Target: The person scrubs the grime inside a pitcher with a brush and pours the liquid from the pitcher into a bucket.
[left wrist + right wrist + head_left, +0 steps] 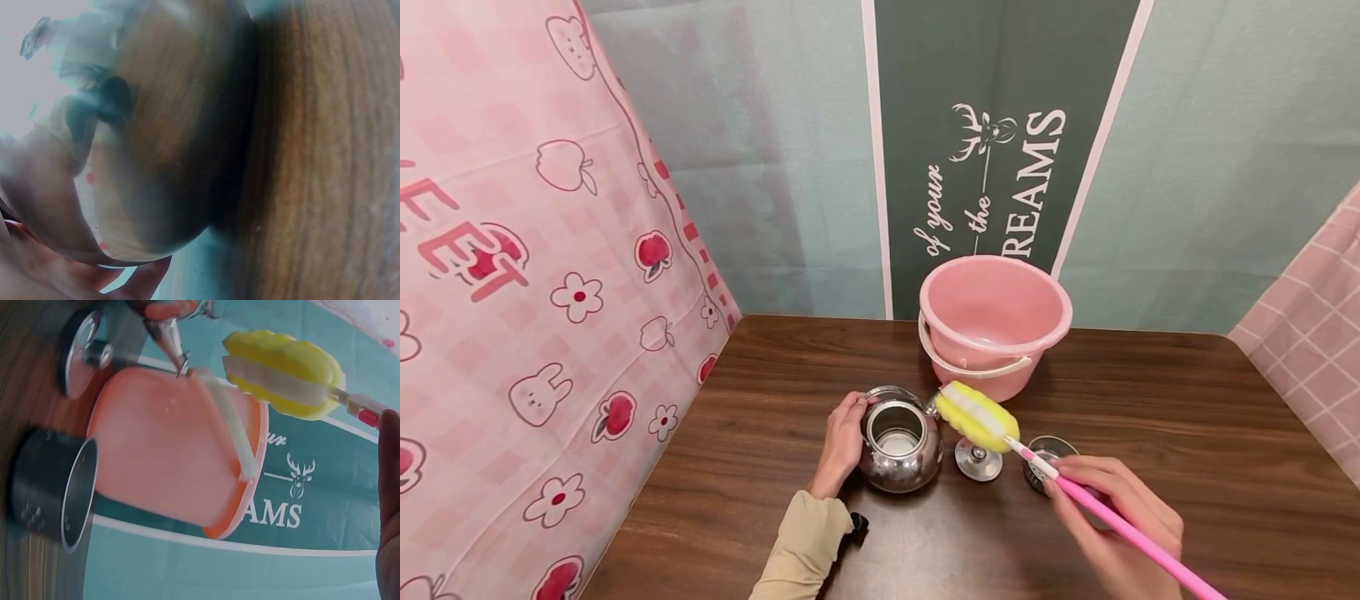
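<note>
Your right hand (pixel 1120 521) pinches the sponge brush (pixel 979 417), raised beside the lidless kettle (pixel 898 471) on the table (pixel 737 400); your left hand (pixel 842 435) touches the kettle's side, though whether its fingers curl round it cannot be told. A low swing of the brush could knock the nearby lid (pixel 979 468), and a weak left hold could let the kettle skid or tip under a push.

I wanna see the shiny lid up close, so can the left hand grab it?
Probably not straight away: the left hand holds the kettle, which stands between it and the lid. It would likely have to let go and reach around.
</note>
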`<state>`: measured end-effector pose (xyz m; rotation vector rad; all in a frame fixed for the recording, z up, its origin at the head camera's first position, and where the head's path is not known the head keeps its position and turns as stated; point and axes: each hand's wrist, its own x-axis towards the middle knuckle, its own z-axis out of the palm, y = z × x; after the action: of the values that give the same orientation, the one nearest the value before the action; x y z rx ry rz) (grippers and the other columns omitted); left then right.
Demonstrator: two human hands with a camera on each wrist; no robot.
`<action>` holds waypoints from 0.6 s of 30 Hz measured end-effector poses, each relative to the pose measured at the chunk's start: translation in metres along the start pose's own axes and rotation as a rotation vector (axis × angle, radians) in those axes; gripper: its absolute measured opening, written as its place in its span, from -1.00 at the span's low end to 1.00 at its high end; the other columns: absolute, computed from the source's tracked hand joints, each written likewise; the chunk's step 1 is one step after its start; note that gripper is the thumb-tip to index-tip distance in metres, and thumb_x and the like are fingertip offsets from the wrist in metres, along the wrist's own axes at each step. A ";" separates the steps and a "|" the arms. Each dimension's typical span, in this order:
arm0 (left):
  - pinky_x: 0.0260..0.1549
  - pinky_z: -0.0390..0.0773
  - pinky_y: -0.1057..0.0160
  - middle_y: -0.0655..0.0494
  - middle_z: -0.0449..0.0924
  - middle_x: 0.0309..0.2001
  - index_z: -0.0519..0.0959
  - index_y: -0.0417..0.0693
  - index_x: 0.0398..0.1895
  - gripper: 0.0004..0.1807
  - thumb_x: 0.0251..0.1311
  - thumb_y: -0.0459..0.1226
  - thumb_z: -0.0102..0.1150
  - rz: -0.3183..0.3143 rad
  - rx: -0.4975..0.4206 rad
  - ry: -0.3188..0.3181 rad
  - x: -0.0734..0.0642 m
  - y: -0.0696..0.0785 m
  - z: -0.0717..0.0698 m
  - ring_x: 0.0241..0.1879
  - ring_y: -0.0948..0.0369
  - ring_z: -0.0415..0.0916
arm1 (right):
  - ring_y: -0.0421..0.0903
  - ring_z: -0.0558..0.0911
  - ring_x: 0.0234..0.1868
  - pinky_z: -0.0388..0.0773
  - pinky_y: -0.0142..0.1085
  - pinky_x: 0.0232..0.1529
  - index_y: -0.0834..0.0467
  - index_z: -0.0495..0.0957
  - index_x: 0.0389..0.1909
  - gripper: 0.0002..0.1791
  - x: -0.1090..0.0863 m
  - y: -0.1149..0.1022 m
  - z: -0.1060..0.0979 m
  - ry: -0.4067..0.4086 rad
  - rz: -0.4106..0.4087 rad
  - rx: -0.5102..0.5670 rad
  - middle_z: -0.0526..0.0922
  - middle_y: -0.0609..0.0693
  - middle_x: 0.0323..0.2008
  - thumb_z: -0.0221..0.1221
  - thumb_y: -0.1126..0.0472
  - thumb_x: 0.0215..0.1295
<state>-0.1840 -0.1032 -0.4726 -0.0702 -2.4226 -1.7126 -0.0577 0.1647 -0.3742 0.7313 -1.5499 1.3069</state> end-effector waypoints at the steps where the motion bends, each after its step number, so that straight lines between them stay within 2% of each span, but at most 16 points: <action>1: 0.10 0.42 0.22 0.03 0.71 -0.11 0.64 -0.09 -0.21 -0.66 0.43 -0.26 -0.20 0.000 0.001 0.001 0.000 0.000 0.000 0.05 0.11 0.56 | -0.15 0.68 -0.25 0.53 -0.58 -0.15 0.52 0.60 -0.48 -0.80 0.001 0.000 0.003 -0.003 0.000 0.019 0.71 0.17 -0.36 0.41 0.45 -0.06; 6: 0.10 0.43 0.21 0.02 0.71 -0.10 0.65 -0.10 -0.20 -0.67 0.41 -0.27 -0.20 -0.010 0.003 0.004 0.000 0.000 0.001 0.05 0.10 0.56 | -0.15 0.68 -0.24 0.54 -0.58 -0.17 0.52 0.59 -0.47 -0.81 0.004 0.001 0.015 -0.026 0.020 0.063 0.71 0.16 -0.36 0.39 0.49 -0.06; 12: 0.07 0.44 0.22 0.03 0.71 -0.11 0.65 -0.09 -0.21 -0.67 0.41 -0.26 -0.19 0.009 0.014 0.009 0.000 -0.002 0.001 0.03 0.10 0.57 | -0.11 0.67 -0.24 0.54 -0.56 -0.15 0.47 0.61 -0.38 -0.80 0.001 0.002 0.025 -0.071 0.068 0.074 0.70 0.15 -0.35 0.39 0.52 -0.08; 18: 0.09 0.44 0.17 0.03 0.71 -0.11 0.65 -0.08 -0.21 -0.66 0.42 -0.25 -0.21 0.002 0.022 0.009 0.000 -0.002 0.000 0.05 0.10 0.56 | -0.21 0.65 -0.22 0.51 -0.58 -0.13 0.41 0.63 -0.34 -0.74 -0.001 0.004 0.032 -0.112 0.119 -0.011 0.70 0.11 -0.35 0.41 0.53 -0.13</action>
<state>-0.1846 -0.1037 -0.4743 -0.0616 -2.4336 -1.6821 -0.0701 0.1346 -0.3766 0.7248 -1.7115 1.3629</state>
